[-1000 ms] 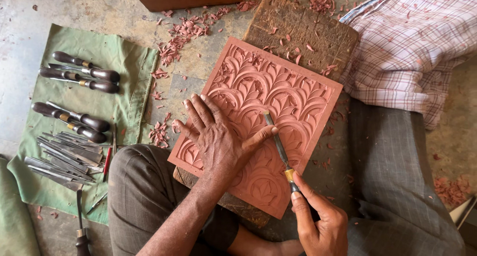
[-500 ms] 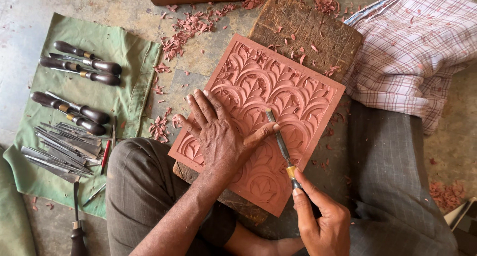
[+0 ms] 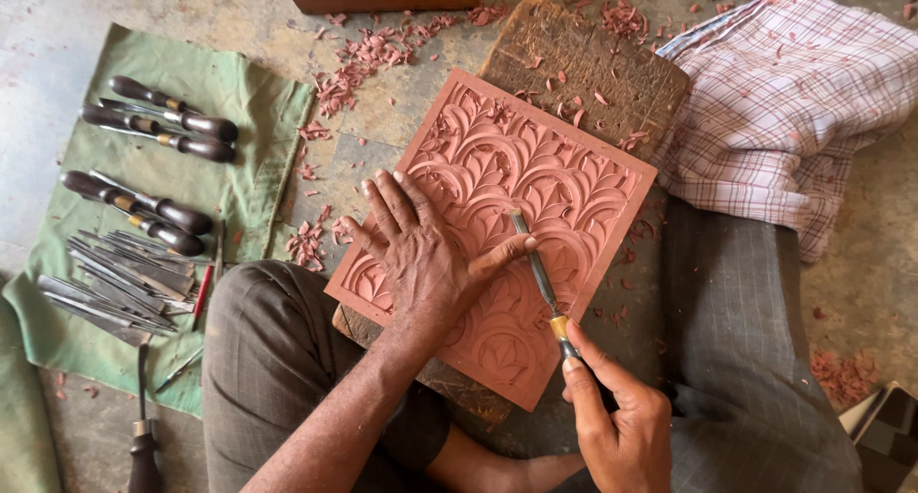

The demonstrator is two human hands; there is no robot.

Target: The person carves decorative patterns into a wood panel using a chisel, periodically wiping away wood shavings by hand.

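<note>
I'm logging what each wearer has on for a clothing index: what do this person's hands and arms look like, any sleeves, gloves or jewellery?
Both are bare. The left hand and its forearm show no sleeve, glove, watch or ring. The right hand is likewise ungloved, with no ring or band visible; its forearm is cut off by the picture's edge. Clothing shows only on the legs: grey-brown trousers with a faint check.

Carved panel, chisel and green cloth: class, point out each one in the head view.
carved panel (image 3: 535,158), head view: upper middle of its reddish carved face.
chisel (image 3: 538,268), head view: middle of its metal blade.
green cloth (image 3: 263,120), head view: bare part near its right edge.
</note>
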